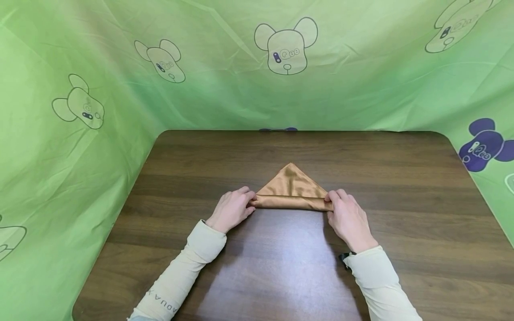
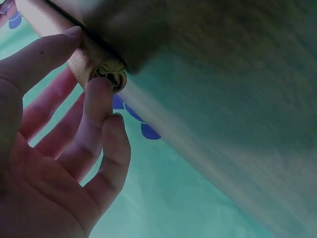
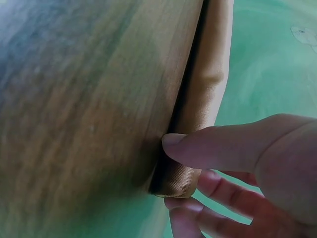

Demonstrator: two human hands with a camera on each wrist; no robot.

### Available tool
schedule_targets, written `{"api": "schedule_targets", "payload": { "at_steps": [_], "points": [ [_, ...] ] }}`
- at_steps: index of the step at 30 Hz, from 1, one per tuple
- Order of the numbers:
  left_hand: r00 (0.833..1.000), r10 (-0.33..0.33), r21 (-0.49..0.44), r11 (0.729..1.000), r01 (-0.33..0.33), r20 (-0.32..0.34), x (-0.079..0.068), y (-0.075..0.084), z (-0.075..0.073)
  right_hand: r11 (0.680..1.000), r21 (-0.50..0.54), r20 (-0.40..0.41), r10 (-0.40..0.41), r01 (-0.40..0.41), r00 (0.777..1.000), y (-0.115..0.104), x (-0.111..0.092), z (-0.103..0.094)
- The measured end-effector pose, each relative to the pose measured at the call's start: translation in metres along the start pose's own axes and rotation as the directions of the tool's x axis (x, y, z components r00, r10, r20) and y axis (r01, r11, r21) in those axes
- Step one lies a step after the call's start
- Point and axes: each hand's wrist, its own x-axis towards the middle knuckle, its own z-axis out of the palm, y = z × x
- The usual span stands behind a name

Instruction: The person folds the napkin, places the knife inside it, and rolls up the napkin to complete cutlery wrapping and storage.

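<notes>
A shiny bronze satin cloth (image 1: 291, 180) lies on the table, its near part rolled into a tube (image 1: 291, 202) and its far part a flat triangle pointing away from me. My left hand (image 1: 234, 207) grips the left end of the roll between thumb and fingers. In the left wrist view that roll end (image 2: 111, 74) shows its coiled layers beside the fingertips. At the other end, my right hand (image 1: 348, 218) pinches the roll, thumb on the near side and fingers over the top. The right wrist view shows the thumb pressed along the smooth roll (image 3: 198, 94).
The brown wooden table (image 1: 160, 249) extends around the cloth on all sides, with rounded far corners. Green fabric (image 1: 225, 98) printed with bear heads hangs behind it and along both sides. A dark band (image 1: 346, 261) shows at the right wrist.
</notes>
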Motion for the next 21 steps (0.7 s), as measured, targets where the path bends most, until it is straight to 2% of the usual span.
{"api": "schedule_targets", "payload": {
  "at_steps": [10, 21],
  "points": [
    [0.997, 0.074, 0.119, 0.990, -0.071, -0.019, 0.0031, 0.0027, 0.0003, 1.000, -0.003, -0.039, -0.026, 0.026, 0.999, 0.0022, 0.0006, 0.0023],
    [0.997, 0.071, 0.112, 0.991, -0.068, -0.026, 0.0045, 0.0028, 0.0039, 1.000, -0.013, -0.006, -0.016, 0.016, 1.000, 0.0028, 0.0014, 0.0022]
  ]
}}
